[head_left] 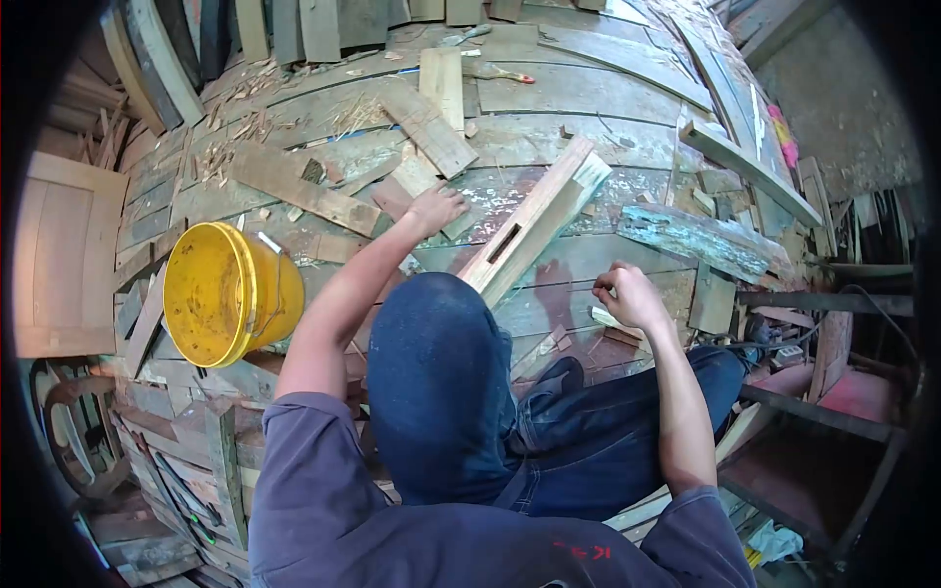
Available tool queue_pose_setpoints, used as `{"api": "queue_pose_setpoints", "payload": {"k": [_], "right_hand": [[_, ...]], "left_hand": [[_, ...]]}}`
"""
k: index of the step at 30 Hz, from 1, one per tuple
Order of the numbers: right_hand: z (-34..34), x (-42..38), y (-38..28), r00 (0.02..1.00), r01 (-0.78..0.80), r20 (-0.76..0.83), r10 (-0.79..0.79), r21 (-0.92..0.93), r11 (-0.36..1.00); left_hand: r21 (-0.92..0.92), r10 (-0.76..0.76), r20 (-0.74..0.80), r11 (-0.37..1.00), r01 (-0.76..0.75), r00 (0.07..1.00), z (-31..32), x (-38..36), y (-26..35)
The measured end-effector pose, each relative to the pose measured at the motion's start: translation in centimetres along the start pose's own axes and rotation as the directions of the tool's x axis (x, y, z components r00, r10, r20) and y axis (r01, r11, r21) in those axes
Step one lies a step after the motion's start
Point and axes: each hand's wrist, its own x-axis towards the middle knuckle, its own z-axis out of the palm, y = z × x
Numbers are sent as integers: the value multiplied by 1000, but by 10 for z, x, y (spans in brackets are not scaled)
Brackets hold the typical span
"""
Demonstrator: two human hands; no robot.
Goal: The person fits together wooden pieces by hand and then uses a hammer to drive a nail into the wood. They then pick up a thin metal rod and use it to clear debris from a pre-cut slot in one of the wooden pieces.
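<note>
My left hand reaches forward over short wood offcuts, its fingers stretched out flat near a small brown board. Just beyond it, a weathered plank lies across a paler board. Between my hands a squared timber with a dark rectangular slot slants across the floor; neither hand touches it. My right hand is raised to the right of the timber, fingers curled in together. Whatever they may hold is hidden. Below that hand is a pale wood scrap.
A yellow bucket stands left of my arm. A paintbrush lies farther off among shavings. At the right are a flaking turquoise plank, a long board and a metal frame. Planks lean along the back.
</note>
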Motion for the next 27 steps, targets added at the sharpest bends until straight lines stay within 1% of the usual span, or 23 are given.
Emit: {"api": "queue_pose_setpoints", "payload": {"k": [2, 3, 5, 6, 9, 12, 13, 17, 20, 22, 23, 26, 27], "right_hand": [[0, -1, 0, 1000, -7, -8, 6, -37, 999], [0, -2, 1, 1000, -11, -7, 11, -40, 999], [-1, -2, -1, 1000, -19, -1, 19, -46, 999], [-2, -2, -1, 1000, -12, -1, 12, -49, 999], [-4, -4, 0, 1000, 10, -15, -11, -56, 998], [-5, -7, 0, 999, 16, -41, -18, -48, 999], [-4, -8, 2, 999, 6, -45, -8, -47, 999], [2, -6, 13, 999, -43, -18, 42, -79, 996], [6, -6, 13, 995, -104, 0, 104, -97, 990], [9, -6, 14, 994, -110, -2, 110, -94, 989], [11, -5, 15, 994, -113, -3, 113, -92, 989], [13, -4, 19, 996, -86, -15, 85, -61, 994], [16, -5, 21, 997, -71, -32, 69, -46, 996]], "left_hand": [[21, -32, 8, 999, 31, 999, 4, 9, -3], [32, -26, -61, 999, 28, 998, -1, 11, -3], [60, 43, 67, 997, -47, 997, -13, 15, -3], [71, 71, 127, 994, -81, 989, -28, 15, -4], [30, 99, 184, 994, -107, 978, -54, 15, -13], [-120, 47, -23, 992, -50, 999, -16, 19, -49], [-377, -67, 129, 920, 111, 989, -26, 17, -59], [-490, -181, -77, 864, 121, 981, -67, -15, -66], [-525, -225, -247, 849, 65, 943, -56, -21, -78], [-606, -344, -240, 784, 136, 908, -68, -29, -78], [-644, -401, -233, 746, 168, 886, -74, -33, -78], [-825, -585, -284, 553, 118, 760, -118, -45, -65], [-827, -654, -284, 537, 166, 701, -128, -44, -64]]}}
